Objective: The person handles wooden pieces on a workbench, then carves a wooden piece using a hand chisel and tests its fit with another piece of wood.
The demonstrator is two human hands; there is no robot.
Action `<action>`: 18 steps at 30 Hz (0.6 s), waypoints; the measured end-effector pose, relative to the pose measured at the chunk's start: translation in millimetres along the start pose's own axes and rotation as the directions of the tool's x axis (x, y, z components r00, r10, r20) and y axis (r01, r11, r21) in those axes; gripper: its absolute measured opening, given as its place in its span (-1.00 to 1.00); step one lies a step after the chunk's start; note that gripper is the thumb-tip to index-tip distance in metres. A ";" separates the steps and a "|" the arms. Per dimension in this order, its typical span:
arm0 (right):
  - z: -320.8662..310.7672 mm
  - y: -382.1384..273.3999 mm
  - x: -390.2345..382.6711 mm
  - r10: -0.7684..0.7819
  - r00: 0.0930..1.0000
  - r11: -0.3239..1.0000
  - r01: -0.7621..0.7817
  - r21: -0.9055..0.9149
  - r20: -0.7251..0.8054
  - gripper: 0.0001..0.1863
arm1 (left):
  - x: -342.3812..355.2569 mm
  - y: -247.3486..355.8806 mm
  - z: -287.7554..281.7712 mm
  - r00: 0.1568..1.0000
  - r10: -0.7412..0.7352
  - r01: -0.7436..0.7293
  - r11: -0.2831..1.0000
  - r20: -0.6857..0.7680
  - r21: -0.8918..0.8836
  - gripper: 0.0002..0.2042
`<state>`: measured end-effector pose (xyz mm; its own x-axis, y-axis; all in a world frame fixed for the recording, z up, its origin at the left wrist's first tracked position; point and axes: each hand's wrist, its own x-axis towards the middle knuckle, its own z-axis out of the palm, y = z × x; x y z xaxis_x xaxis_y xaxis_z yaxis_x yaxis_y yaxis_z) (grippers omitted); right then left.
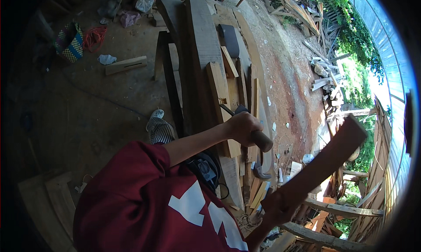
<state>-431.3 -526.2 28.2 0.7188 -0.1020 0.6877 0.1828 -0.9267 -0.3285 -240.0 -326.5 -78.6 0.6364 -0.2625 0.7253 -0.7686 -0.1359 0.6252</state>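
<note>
My left hand [244,128] is closed around a chisel [263,142] with a thick, round handle. Its dark blade slants toward a small notch [222,101] cut in a light timber piece [216,83]; I cannot tell whether the tip touches the wood. In my right hand [280,208] is a long, flat wooden block [326,160], gripped near its lower end and raised at the right, apart from the chisel handle. The timber lies along a thick, dark wooden beam [202,41].
Boards and offcuts lie beside the timber, with a hammer [261,172] lower down. A slotted wood piece [126,65], a checkered basket [70,43] and red cord [94,38] are on the floor at left. Scrap wood [302,15] is heaped at far right.
</note>
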 end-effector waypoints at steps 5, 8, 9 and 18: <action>50.2 -7.2 -22.2 0.251 0.962 0.718 -0.111 0.687 -0.108 -0.29 | 1.6 0.6 -10.1 0.998 0.001 -0.006 0.997 -0.062 -0.072 -0.79; 57.8 1.9 -34.0 -0.243 0.925 0.970 0.236 0.060 0.292 -0.20 | 4.6 2.4 -17.7 0.990 0.012 -0.024 0.997 -0.141 -0.079 -0.78; 48.6 7.4 -32.0 -0.239 0.933 0.970 0.220 0.100 0.271 -0.19 | 5.9 1.9 -21.2 0.991 0.006 -0.015 0.998 -0.134 -0.066 -0.78; 35.0 -16.5 -22.9 0.163 0.977 0.778 -0.042 0.627 -0.137 -0.54 | 4.5 -3.5 -12.9 0.986 -0.005 -0.004 0.999 -0.168 -0.054 -0.81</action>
<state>-427.4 -495.9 -4.8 0.6400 -0.3003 0.7073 0.5326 -0.4902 -0.6900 -233.6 -314.8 -73.9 0.6423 -0.0980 0.7602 -0.7664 -0.0831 0.6369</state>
